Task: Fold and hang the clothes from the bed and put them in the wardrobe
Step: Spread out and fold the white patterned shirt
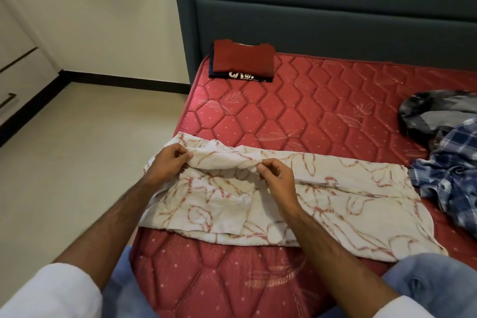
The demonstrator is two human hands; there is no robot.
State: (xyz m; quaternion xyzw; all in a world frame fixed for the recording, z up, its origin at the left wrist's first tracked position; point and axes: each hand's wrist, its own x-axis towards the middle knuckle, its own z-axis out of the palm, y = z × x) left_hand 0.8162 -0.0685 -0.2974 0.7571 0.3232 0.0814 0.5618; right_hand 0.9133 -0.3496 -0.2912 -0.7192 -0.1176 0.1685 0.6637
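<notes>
Both hands are on the cream floral-print garment (pixel 296 196), which lies spread across the near corner of the red quilted mattress (pixel 296 111). The left hand (pixel 170 160) pinches the far edge of the cloth between thumb and curled fingers, and the right hand (pixel 277 175) pinches that same raised edge a little way along, so a ridge of fabric stands up between them. This looks like the start of a fold, pulling the far edge over toward the person.

Now the risks. The garment's left end hangs past the mattress edge, over the tiled floor (pixel 85 162); a hard tug toward the body could drag that end off the bed altogether. The two grips sit close together and both toward the left part of the cloth, so the long right-hand stretch is loose and could lag behind, leaving a skewed, wrinkled fold. The cloth already shows creases near the middle, and folding over them would likely trap them.

On the right, a blue plaid shirt (pixel 449 181) lies rumpled and touches the floral garment's end, with a dark grey mottled garment (pixel 423 113) just behind it; a sweeping pull might snag the plaid shirt and haul it along.

Near the grey headboard (pixel 335 15), a folded red shirt (pixel 242 60) sits on a folded dark printed garment (pixel 245 77), well apart and safe.
</notes>
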